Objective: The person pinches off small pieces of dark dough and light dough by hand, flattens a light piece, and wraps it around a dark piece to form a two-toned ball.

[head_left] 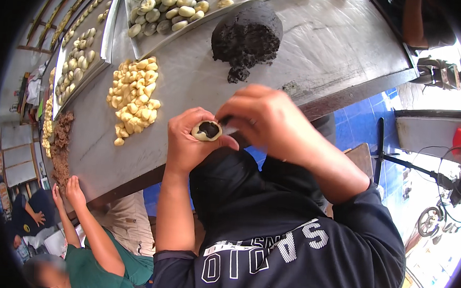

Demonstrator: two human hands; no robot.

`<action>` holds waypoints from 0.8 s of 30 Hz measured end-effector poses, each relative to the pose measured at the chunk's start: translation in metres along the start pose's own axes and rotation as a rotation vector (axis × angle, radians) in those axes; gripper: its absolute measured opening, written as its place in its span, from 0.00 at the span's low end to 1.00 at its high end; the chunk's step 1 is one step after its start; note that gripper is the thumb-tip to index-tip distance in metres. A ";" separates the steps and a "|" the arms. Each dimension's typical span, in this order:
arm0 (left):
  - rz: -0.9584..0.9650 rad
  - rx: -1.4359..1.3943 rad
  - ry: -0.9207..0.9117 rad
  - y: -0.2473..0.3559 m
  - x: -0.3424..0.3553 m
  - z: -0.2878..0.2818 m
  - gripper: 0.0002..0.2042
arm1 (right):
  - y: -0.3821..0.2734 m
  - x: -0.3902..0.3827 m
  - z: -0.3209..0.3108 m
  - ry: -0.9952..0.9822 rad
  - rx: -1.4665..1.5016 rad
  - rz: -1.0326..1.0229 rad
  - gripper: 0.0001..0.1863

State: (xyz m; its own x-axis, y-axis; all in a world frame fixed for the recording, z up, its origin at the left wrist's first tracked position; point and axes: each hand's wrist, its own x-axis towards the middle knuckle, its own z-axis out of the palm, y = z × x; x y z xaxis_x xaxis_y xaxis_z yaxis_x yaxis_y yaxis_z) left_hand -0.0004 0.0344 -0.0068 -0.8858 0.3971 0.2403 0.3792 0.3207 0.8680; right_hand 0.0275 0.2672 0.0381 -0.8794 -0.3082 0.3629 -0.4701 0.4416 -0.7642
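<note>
My left hand is closed round a small cup of pale dough, held up just past the table's near edge. Dark filling sits inside the cup, and its mouth faces up. Close beside it, my right hand has its fingers bent together and is smeared by motion. Something pale and something dark show at its fingertips, too blurred to name. Beyond my hands a large black mass of filling rests on the metal table, crumbled at its near side. A pile of small yellow dough pieces lies to the left.
A metal tray of rounded grey-yellow buns stands behind; another tray of buns is further left. Brown crumbly filling lies by a co-worker in a green shirt, whose hands are at the table's left end.
</note>
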 end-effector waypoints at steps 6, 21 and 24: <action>0.007 0.121 -0.162 0.009 -0.001 0.001 0.27 | 0.002 0.005 0.016 0.006 -0.022 0.067 0.18; -0.016 -0.477 -0.038 -0.025 -0.008 -0.007 0.22 | 0.071 0.039 0.016 -0.070 -0.975 -0.238 0.07; 0.165 -0.272 -0.045 -0.019 -0.003 -0.009 0.24 | 0.062 0.035 0.004 -0.038 -0.847 -0.187 0.07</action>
State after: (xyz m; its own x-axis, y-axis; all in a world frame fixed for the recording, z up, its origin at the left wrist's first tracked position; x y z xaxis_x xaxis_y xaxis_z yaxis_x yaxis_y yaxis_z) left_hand -0.0077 0.0197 -0.0201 -0.8031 0.4646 0.3732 0.4258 0.0093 0.9048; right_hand -0.0326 0.2807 0.0017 -0.7860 -0.4601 0.4130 -0.5181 0.8547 -0.0338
